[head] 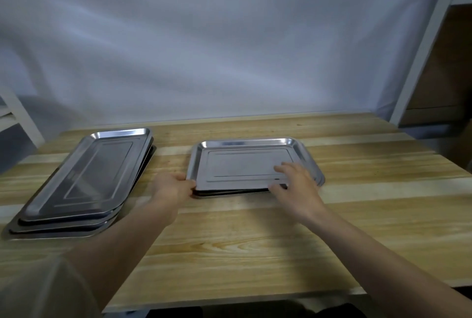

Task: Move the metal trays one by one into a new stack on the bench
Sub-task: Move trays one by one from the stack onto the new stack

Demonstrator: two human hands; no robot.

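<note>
Two stacks of shiny metal trays lie on the wooden bench. The left stack holds several trays, slightly fanned out. The right stack is lower, and its top tray sits a little raised at the near edge above the tray beneath. My left hand grips that top tray's near left corner. My right hand holds its near edge toward the right, thumb under the rim and fingers resting on the tray's floor.
A pale cloth backdrop hangs behind the bench. White shelf posts stand at the far right and far left. Bare bench surface lies between the stacks and along the near side.
</note>
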